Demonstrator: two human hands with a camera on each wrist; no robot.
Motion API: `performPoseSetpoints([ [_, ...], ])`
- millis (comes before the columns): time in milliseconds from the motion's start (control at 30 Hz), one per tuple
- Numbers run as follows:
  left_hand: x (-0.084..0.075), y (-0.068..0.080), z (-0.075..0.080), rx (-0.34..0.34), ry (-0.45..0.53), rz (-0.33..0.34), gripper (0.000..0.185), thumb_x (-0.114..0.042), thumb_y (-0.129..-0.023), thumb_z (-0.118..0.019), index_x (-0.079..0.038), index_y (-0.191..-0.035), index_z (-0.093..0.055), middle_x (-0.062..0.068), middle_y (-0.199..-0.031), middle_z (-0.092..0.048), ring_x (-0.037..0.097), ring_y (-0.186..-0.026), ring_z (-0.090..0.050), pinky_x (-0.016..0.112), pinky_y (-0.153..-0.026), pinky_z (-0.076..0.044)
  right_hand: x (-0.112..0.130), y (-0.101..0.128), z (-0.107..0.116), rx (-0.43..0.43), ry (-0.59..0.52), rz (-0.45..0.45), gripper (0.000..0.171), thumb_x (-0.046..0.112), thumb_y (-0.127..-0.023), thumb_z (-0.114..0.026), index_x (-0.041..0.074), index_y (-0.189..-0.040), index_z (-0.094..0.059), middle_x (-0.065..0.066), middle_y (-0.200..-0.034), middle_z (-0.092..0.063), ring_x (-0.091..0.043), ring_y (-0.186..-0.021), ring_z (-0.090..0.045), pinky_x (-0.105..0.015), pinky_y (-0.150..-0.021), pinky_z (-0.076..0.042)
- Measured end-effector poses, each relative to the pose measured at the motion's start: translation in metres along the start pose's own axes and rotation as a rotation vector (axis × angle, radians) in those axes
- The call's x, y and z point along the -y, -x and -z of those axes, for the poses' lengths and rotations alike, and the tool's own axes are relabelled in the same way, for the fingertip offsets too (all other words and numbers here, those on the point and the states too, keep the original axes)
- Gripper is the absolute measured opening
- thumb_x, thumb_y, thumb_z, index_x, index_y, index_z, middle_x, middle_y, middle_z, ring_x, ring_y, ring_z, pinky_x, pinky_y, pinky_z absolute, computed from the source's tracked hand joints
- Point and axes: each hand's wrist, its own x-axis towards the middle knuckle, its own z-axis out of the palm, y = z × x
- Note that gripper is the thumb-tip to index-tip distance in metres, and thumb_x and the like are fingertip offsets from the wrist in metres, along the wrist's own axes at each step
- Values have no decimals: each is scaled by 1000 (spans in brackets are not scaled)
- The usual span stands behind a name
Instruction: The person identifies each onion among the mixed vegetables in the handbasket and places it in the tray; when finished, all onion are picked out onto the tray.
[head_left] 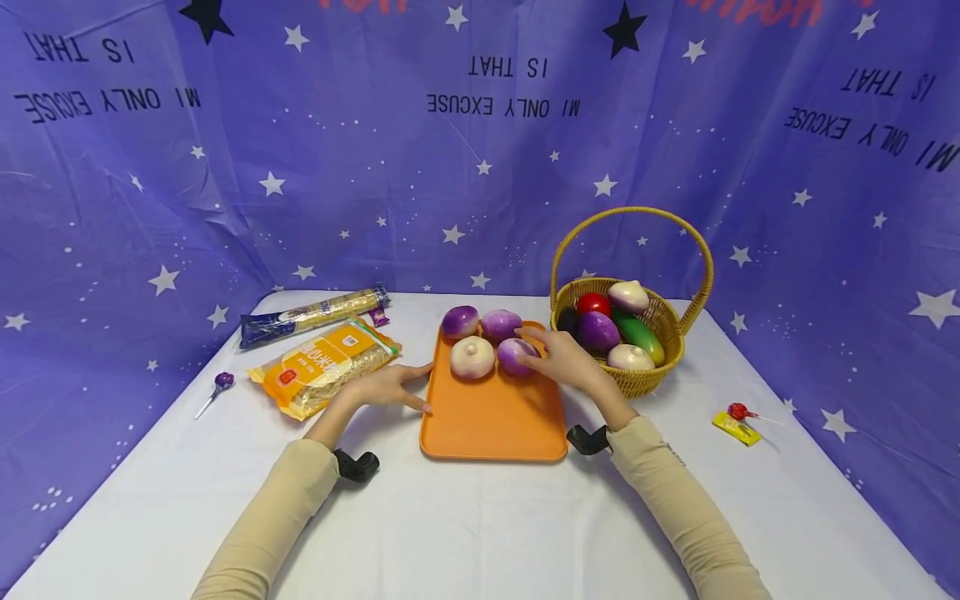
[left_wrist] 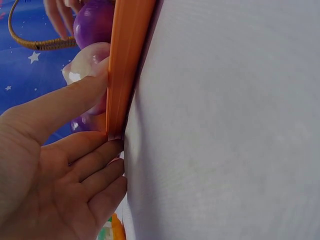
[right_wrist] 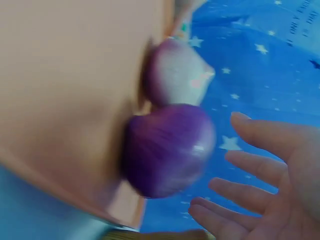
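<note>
An orange tray (head_left: 495, 425) carries a whitish onion (head_left: 472, 358) and several purple ones at its far end. My left hand (head_left: 386, 387) touches the tray's left edge with extended fingers; thumb and fingertips meet the rim in the left wrist view. Over the tray's right side, my right hand (head_left: 564, 360) is beside the nearest purple onion (head_left: 514, 357). The right wrist view shows that hand's fingers (right_wrist: 250, 192) spread and apart from the purple onion (right_wrist: 170, 150), holding nothing.
Right of the tray stands a wicker basket (head_left: 660, 379) with onions, a tomato and a green vegetable, its tall handle upright. Left lie an orange food bag (head_left: 330, 362), a long noodle pack (head_left: 315, 315) and a purple lollipop (head_left: 223, 381). A red lollipop (head_left: 739, 412) lies far right.
</note>
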Motion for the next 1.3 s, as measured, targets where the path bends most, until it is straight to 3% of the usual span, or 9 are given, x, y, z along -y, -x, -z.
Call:
performPoseSetpoints([
  [100,-1,2,0,3,-4,11,90,-38,-83,-76,-1,-150,-29,20,-150,-34,37,-138,-31,48,-113,-26,8,2,15,-17,-24,-9,44,21,-91,-69,6,-131,-60,-10,-74,-59,-24,-63,-50,-35,-62,-45],
  [167,-1,2,0,2,-4,12,90,-38,-82,-76,-2,-150,-29,20,-150,-34,37,-138,-31,48,-113,-26,11,4,26,-29,-39,-29,43,23,-91,-69,10,-131,-61,-7,-66,-47,-20,-58,-43,-34,-56,-38],
  [300,0,1,0,0,-11,1,90,-38,-82,-76,-2,-150,-29,20,-150,-35,37,-137,-32,48,-113,-27,9,9,51,-72,-61,-46,41,26,-91,-69,11,-129,-62,-11,-96,-66,-23,-78,-57,-40,-73,-51],
  [400,-1,0,0,1,-9,0,90,-38,-83,-76,-2,-150,-29,20,-150,-35,36,-137,-32,48,-113,-27,-3,11,70,-95,-36,-44,41,25,-91,-69,8,-128,-62,-14,-120,-64,-26,-97,-60,-46,-89,-49],
  [467,-2,0,0,0,-7,5,90,-38,-83,-76,-1,-150,-29,20,-150,-34,36,-138,-31,48,-113,-26,-13,10,84,-91,-18,-43,42,24,-90,-70,6,-128,-62,-15,-124,-63,-29,-107,-59,-46,-93,-47],
  [567,-1,0,1,-5,-4,6,89,-37,-83,-76,-1,-150,-29,20,-150,-34,37,-138,-31,48,-113,-26,-31,7,102,-66,13,-88,43,24,-89,-71,6,-127,-62,-17,-126,-61,-34,-107,-58,-49,-91,-47],
  [800,0,-1,0,4,-5,4,89,-37,-83,-76,-1,-150,-29,20,-150,-34,37,-137,-32,49,-112,-27,-74,-2,129,64,113,-225,49,23,-87,-73,1,-129,-59,-24,-129,-57,-44,-121,-47,-58,-101,-38],
  [1300,-4,1,0,-3,6,6,89,-36,-82,-76,-1,-150,-30,20,-150,-35,37,-138,-31,49,-113,-26,-128,-15,137,239,123,-488,57,26,-92,-63,-1,-139,-45,-33,-136,-44,-49,-126,-37,-62,-104,-32],
])
